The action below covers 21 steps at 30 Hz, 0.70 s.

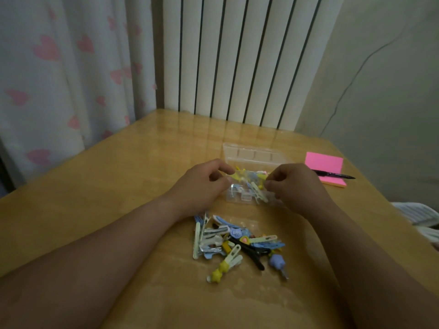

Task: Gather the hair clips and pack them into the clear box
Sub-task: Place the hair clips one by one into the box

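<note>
A small clear box [240, 198] stands on the wooden table with its lid [256, 154] tipped open behind it. Several yellow, white and blue hair clips [255, 186] lie inside it. My left hand [204, 184] pinches a yellow clip [235, 175] at the box's left edge. My right hand [297, 186] is at the box's right edge, fingertips closed on a clip there. A pile of several loose hair clips [237, 245] in blue, white, yellow and black lies nearer to me, partly on a clear plastic bag [247, 222].
A pink sticky-note pad [325, 166] with a black pen [335, 175] across it lies at the right. The table's right edge [392, 210] is close. A radiator [237, 58] and a heart-print curtain [59, 79] stand behind the table.
</note>
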### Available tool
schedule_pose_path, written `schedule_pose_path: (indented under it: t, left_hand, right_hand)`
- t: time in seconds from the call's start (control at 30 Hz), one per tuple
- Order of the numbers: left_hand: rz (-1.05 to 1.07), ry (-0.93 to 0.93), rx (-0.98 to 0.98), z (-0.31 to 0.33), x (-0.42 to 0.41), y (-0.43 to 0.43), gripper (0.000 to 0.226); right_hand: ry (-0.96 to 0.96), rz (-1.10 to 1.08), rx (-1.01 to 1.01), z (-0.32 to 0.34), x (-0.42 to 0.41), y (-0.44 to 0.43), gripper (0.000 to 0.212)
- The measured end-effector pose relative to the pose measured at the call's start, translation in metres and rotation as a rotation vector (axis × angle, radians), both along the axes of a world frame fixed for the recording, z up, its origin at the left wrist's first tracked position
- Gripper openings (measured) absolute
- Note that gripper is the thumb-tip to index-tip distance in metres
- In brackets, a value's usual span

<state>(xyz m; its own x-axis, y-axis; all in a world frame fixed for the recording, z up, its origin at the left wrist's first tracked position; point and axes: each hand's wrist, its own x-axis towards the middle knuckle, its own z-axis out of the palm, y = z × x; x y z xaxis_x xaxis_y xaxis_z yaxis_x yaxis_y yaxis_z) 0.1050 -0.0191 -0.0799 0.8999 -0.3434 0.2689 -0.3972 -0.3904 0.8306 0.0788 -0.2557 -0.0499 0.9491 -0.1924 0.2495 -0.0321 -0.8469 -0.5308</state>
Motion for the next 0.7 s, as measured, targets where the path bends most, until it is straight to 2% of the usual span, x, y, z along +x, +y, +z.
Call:
schedule_pose_path:
  t: [0.3,0.47,0.57,0.63,0.7]
  left_hand:
    - [0.006,-0.002,0.009,0.001,-0.001,0.0,0.018]
    - [0.012,-0.003,0.018,0.003,-0.003,0.001,0.018]
    - [0.014,0.004,0.014,0.004,-0.004,0.001,0.018]
    - [0.013,-0.001,0.015,0.005,-0.005,0.001,0.018]
    - [0.014,-0.005,0.017,0.005,-0.006,0.001,0.019]
  right_hand:
    - [-0.021,0.051,0.082,0.0,-0.006,-0.001,0.016]
    - [-0.178,0.092,0.042,0.004,-0.015,0.001,0.011]
    - [-0.236,0.191,0.063,0.015,-0.028,0.008,0.007]
    - [-0.182,0.301,0.022,0.024,-0.037,0.012,0.005]
    - [-0.007,0.423,-0.026,0.034,-0.045,0.015,0.003]
